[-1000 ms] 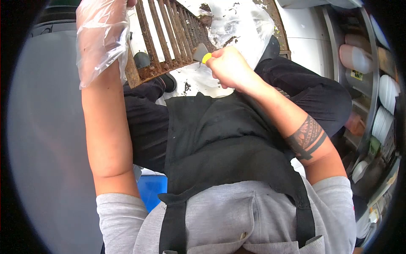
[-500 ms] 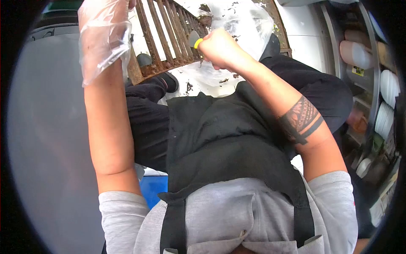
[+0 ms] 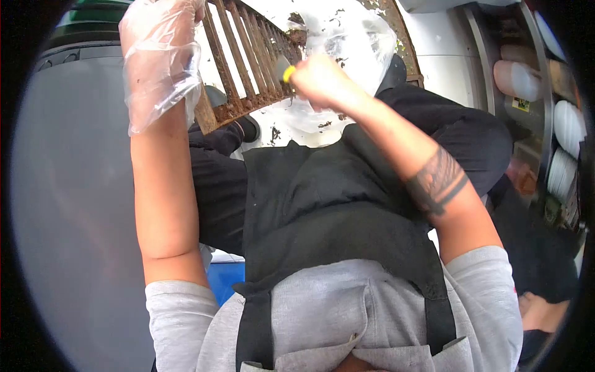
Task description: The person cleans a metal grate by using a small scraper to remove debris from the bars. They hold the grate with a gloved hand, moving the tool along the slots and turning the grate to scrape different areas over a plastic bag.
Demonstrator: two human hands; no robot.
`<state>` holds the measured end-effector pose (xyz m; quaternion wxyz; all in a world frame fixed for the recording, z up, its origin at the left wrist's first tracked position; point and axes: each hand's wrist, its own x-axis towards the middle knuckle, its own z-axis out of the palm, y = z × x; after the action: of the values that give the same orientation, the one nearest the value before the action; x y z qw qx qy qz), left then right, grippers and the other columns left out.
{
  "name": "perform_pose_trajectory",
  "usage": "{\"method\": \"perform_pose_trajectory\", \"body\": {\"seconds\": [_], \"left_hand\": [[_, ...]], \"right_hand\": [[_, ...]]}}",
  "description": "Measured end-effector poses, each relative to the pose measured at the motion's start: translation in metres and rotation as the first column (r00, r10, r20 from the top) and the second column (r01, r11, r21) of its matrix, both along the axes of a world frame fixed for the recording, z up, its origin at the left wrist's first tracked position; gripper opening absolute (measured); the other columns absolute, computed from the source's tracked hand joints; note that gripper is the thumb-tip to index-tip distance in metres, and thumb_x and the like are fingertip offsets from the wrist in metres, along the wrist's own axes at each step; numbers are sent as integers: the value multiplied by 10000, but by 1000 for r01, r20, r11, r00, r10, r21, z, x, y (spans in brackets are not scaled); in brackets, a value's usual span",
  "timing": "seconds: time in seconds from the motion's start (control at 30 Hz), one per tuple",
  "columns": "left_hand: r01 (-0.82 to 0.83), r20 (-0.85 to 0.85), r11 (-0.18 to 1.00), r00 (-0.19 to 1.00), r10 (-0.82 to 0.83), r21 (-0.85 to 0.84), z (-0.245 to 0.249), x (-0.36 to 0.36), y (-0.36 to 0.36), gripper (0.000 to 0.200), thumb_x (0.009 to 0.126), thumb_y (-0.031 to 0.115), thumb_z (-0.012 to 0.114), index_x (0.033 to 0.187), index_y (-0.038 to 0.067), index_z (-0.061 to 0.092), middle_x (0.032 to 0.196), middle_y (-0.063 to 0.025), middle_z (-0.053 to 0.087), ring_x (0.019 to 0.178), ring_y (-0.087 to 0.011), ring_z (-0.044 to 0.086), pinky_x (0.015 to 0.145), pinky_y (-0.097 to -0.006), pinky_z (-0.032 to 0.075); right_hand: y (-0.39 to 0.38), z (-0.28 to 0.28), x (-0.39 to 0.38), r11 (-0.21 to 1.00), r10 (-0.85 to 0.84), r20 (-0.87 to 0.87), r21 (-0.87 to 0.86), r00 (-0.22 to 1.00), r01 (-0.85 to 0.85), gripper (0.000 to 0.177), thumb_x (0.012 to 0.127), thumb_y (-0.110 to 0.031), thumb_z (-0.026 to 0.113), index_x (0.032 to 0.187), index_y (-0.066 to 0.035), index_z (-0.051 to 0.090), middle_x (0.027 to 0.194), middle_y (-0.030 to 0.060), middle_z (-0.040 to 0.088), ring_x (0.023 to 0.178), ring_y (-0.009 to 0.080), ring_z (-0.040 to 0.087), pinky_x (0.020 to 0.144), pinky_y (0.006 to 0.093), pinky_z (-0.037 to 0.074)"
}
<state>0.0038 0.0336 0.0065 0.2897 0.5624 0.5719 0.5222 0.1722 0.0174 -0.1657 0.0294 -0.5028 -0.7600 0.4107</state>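
My left hand (image 3: 162, 25), in a loose clear plastic glove, is at the top left. Its fingers close at the edge of a brown wooden slatted rack (image 3: 238, 59), partly cut off by the frame. This rack is tilted, with dark brown residue along its lower bar. Bare, my right hand (image 3: 322, 80) is closed around a small scraper-like tool (image 3: 286, 71) with a yellow handle and a metal blade, held against or close to the slats. Motion blurs the hand a little, and its fingers partly hide the tool.
Behind my right hand lies a clear plastic bag (image 3: 365, 46) with dark scraps around it on the white floor (image 3: 279, 121). A grey surface (image 3: 80, 186) fills the left side. Shelves with white containers (image 3: 567, 127) stand at right. Another person's bare skin (image 3: 545, 313) and dark clothing show lower right.
My left hand and the rack have shifted slightly right and down. My right hand, with the tool, has moved a little up. More of the other person has come into view at lower right.
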Motion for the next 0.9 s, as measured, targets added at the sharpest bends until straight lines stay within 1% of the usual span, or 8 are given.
{"method": "perform_pose_trajectory", "body": {"seconds": [0.1, 0.33, 0.4, 0.53, 0.6, 0.67, 0.7, 0.9], "left_hand": [[-80, -78, 995, 993, 85, 65, -12, -8, 8, 585, 725, -38, 521, 1302, -78, 608, 792, -31, 554, 611, -87, 478, 527, -225, 412], [-63, -145, 996, 987, 71, 59, -4, 0, 3, 573, 740, -39, 523, 1305, -96, 596, 808, -44, 578, 630, -91, 503, 542, -220, 419], [68, 48, 995, 996, -72, 73, -6, -1, 6, 566, 738, -53, 514, 1296, -95, 600, 823, -49, 593, 650, -96, 530, 550, -217, 425], [-75, -116, 997, 990, 75, 10, 12, 6, 7, 563, 747, -65, 506, 1302, -97, 595, 794, -44, 581, 629, -90, 528, 534, -213, 420], [-215, 81, 943, 967, 242, -255, 33, 25, 10, 559, 754, -57, 518, 1306, -105, 592, 750, -37, 555, 598, -81, 512, 515, -216, 417], [-130, 66, 978, 988, 143, -163, 5, 9, 3, 564, 753, -54, 523, 1311, -105, 589, 738, -35, 547, 571, -79, 500, 503, -218, 415], [-39, 46, 998, 998, 41, -44, -3, 4, 2, 568, 753, -51, 528, 1316, -106, 586, 727, -33, 540, 543, -77, 489, 491, -221, 412], [34, -99, 999, 994, -37, -34, 0, -11, 16, 609, 792, -32, 536, 1395, -111, 534, 690, -12, 533, 484, -61, 461, 473, -208, 389]], "right_hand": [[17, 32, -20, 872, -423, -50, -294, 905, 391, 346, 882, -205, 509, 710, 52, 664, 536, 148, 612, 464, 239, 650, 525, 420, 547], [12, 4, 6, 997, -81, -77, -25, 994, 80, 274, 887, -170, 564, 687, -14, 667, 497, 109, 581, 415, 184, 597, 452, 373, 502], [32, 27, -6, 823, -523, -200, -370, 828, 431, 256, 880, -153, 585, 684, -8, 661, 505, 73, 602, 425, 190, 610, 418, 389, 491], [17, 23, 6, 984, -105, -32, -151, 994, 99, 277, 886, -173, 574, 694, 6, 664, 548, 87, 618, 380, 179, 558, 403, 381, 464], [-17, 46, 2, 868, -462, -164, -287, 871, 406, 283, 877, -143, 539, 682, 6, 680, 573, 108, 642, 408, 199, 610, 431, 393, 500], [28, -39, 1, 986, -111, -219, 101, 970, 135, 320, 875, -185, 531, 657, 4, 669, 542, 125, 612, 411, 208, 604, 450, 382, 502], [33, 18, -9, 894, -420, -156, -240, 894, 378, 317, 861, -202, 541, 652, 4, 663, 534, 131, 610, 425, 224, 610, 468, 395, 507], [9, 17, 5, 869, -428, -166, -347, 889, 353, 318, 893, -233, 503, 725, -21, 670, 497, 103, 574, 412, 160, 580, 438, 371, 482]]}}
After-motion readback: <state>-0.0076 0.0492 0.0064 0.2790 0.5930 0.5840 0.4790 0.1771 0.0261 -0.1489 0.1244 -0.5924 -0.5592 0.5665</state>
